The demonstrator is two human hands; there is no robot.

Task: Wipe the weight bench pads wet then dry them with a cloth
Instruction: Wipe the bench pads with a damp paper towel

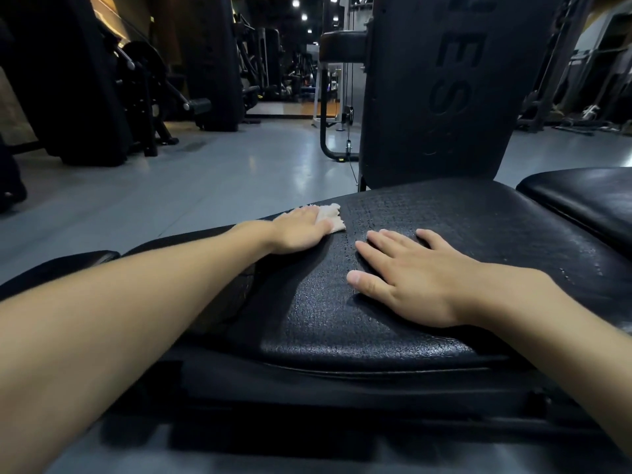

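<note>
A black textured bench pad (461,234) fills the middle of the view, its surface glistening with small droplets. My left hand (301,230) lies flat at the pad's far left edge and presses a small beige cloth (330,217), most of which sticks out past the fingers. My right hand (407,271) rests palm down on the pad with fingers spread, holding nothing. An upright black back pad (444,97) with embossed letters stands behind the seat pad.
Another black pad (588,196) lies at the right, and a smaller one (58,265) at the lower left. Grey gym floor (205,179) stretches beyond the bench. Dark machines (102,80) stand at the back left, and a metal frame (328,97) stands behind.
</note>
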